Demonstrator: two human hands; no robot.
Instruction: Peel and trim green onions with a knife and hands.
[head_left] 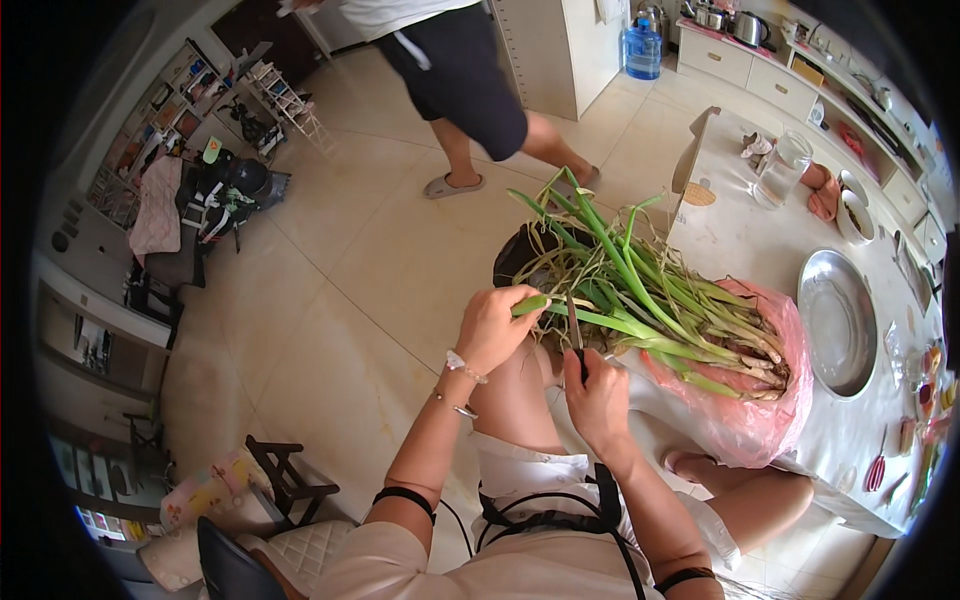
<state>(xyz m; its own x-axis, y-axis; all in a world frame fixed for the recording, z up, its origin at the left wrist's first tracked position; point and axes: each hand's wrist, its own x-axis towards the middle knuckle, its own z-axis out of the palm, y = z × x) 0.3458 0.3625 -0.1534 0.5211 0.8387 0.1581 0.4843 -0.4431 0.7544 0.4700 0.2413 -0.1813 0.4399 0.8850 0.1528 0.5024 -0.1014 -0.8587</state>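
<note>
My left hand (497,325) is closed round a green scallion stalk (530,306), held over my lap beside the table. My right hand (597,398) grips a knife (574,325) by its dark handle, blade pointing away from me and close to the stalk. A large bunch of scallions (690,318) with long green and withered leaves spreads across the table corner. Its root ends rest on a pink plastic bag (790,425). Below the leaves, a dark round container (512,255) is partly hidden.
On the table (730,235) are a steel basin (838,325), a glass jar (783,170), a white bowl (856,218) and red-handled scissors or a similar tool (877,470). Another person (455,85) walks on the tiled floor ahead. A dark wooden stool (290,475) stands behind left.
</note>
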